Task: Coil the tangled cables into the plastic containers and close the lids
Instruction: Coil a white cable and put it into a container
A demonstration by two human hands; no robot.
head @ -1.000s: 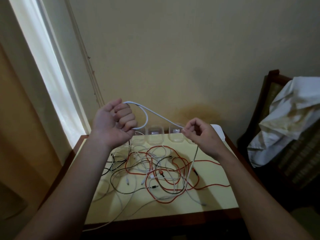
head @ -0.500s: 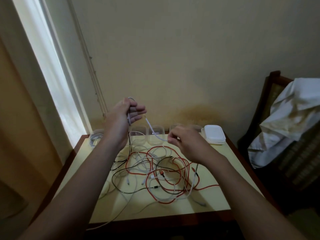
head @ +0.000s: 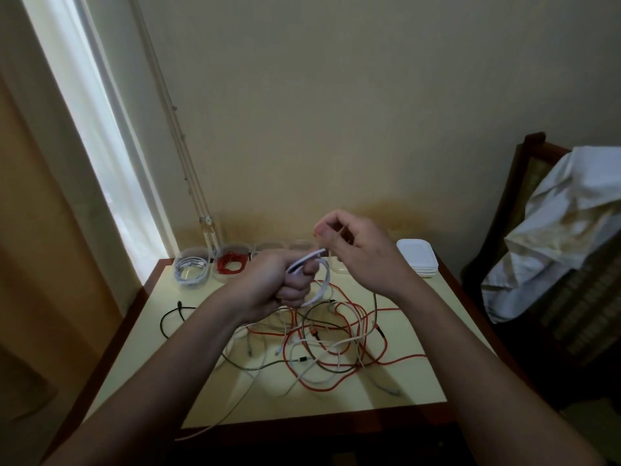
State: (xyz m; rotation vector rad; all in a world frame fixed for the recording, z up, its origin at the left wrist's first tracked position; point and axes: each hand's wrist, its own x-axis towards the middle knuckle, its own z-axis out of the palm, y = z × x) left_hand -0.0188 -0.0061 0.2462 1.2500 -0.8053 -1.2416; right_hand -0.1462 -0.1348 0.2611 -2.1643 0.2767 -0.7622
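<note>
Head view: white cable (head: 321, 284) being coiled at frame centre.
Left hand (head: 275, 282) gripped the loops, holding their shape; right hand (head: 363, 253) fingers (head: 323, 231) pinched the free run, apparently to feed it.

A white cable (head: 317, 274) is looped in a small coil round the fingers of the left hand (head: 280, 280), above the far middle of the table (head: 420, 381). Its free run passes to the right hand (head: 361, 255), whose curled fingers pinch it, and a strand drops from there to the heap. The tangle of cables (head: 322, 348), red, white and dark, sprawls loose over the table's middle, one white strand trailing over the near edge. Along the far edge stand clear, uncovered tubs: the leftmost container (head: 190, 269) holds coiled white cable, the second container (head: 232, 262) coiled red cable, and the rest are partly hidden behind the hands. A stack of white lids (head: 418, 260) lies at the far right.
</note>
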